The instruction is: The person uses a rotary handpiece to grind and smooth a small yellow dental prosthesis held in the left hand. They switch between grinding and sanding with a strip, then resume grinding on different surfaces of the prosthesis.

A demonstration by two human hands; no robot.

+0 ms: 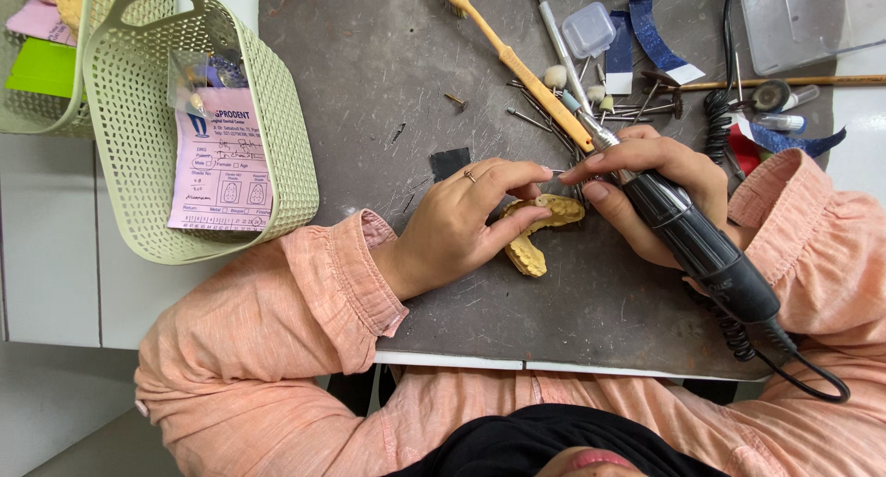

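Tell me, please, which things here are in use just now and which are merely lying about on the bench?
In use:
left hand holding the yellow dental cast
right hand gripping the black rotary handpiece

Lying about:
yellow toothbrush
loose burs
small clear box
green basket with pink slip

pink printed form (221,163) | rectangular, upright in pale-green basket (277,71) | clear packet (198,76) behind it

left hand (461,220) grips yellow dental cast (540,228) on grey mat (369,71) | right hand (646,186) holds black handpiece (697,242), tip near cast | yellow toothbrush (512,62) and loose burs (535,117) beyond | green basket (148,163) with pink slip (226,163) at left
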